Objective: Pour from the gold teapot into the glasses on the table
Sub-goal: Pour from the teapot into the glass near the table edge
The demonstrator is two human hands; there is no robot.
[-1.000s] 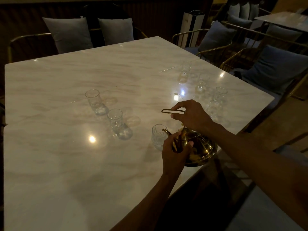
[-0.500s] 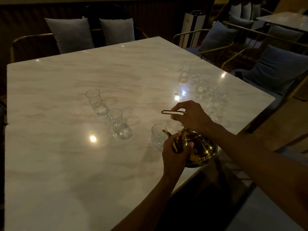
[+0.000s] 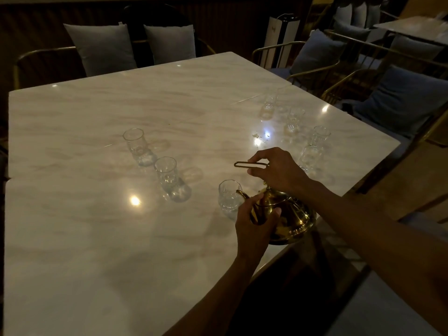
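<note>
The gold teapot [image 3: 294, 218] sits near the table's right front edge, its spout at the rim of a clear glass [image 3: 228, 198]. My right hand [image 3: 278, 172] grips the teapot's thin looped handle from above. My left hand [image 3: 254, 225] is wrapped around the pot's front side by the spout. Two more glasses [image 3: 167, 175] [image 3: 135, 145] stand in a diagonal line to the left. Several other glasses [image 3: 294, 120] [image 3: 315, 146] cluster at the right side of the marble table [image 3: 97, 238].
Gold-framed chairs with grey cushions [image 3: 104, 48] line the far side, and blue-cushioned chairs [image 3: 402, 100] stand to the right. Another table [image 3: 412, 25] is at the top right. Bright light reflections dot the tabletop. The room is dim.
</note>
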